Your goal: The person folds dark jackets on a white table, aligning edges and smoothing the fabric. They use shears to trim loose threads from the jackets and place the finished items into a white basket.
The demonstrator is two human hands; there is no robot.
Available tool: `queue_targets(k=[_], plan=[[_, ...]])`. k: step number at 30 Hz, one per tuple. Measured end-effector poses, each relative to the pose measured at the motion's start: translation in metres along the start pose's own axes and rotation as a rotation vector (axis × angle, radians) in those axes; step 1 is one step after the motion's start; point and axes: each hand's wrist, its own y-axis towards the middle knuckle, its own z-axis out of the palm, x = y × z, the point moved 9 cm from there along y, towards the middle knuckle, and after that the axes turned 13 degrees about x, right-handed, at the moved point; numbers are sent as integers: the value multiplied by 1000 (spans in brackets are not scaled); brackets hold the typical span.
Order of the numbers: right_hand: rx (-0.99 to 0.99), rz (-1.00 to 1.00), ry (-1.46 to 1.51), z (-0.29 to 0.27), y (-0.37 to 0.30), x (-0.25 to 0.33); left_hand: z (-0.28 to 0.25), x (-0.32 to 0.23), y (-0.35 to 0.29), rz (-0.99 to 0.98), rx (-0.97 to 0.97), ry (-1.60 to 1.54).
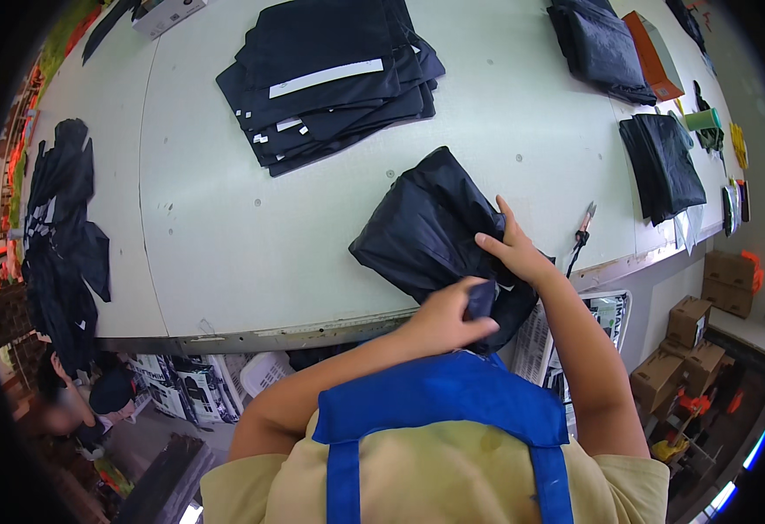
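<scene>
A bunched piece of black, slightly shiny fabric lies at the table's near edge, and part of it hangs over toward my apron. My left hand is at its near side, a little blurred, with a dark fold of the cloth between thumb and fingers. My right hand rests on the fabric's right side, thumb and forefinger stretched apart; its other fingers are partly hidden. Beyond the fabric stands a stack of folded black pieces with white labels.
Thread snips lie right of my right hand. Folded dark pieces, a dark bundle, an orange box and a green spool sit at the right. Dark cloth drapes over the left edge. White baskets stand below the table.
</scene>
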Motion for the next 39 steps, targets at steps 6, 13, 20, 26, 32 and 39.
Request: queue_targets(k=[6, 13, 20, 26, 32, 39], plan=[[106, -10, -63, 4, -1, 11, 62, -18, 20, 65, 370, 912], [-221, -68, -633, 34, -42, 36, 35, 45, -13, 241, 392, 245], [-302, -71, -612, 34, -44, 38, 2, 141, -55, -256, -301, -1177], [-272, -91, -669, 33, -43, 41, 14, 142, -17, -208, -264, -1157], [-32, -146, -742, 66, -71, 66, 17, 122, -9, -216, -189, -1096], [-149, -15, -612, 33, -54, 54, -5, 70, 5, -62, -35, -116]])
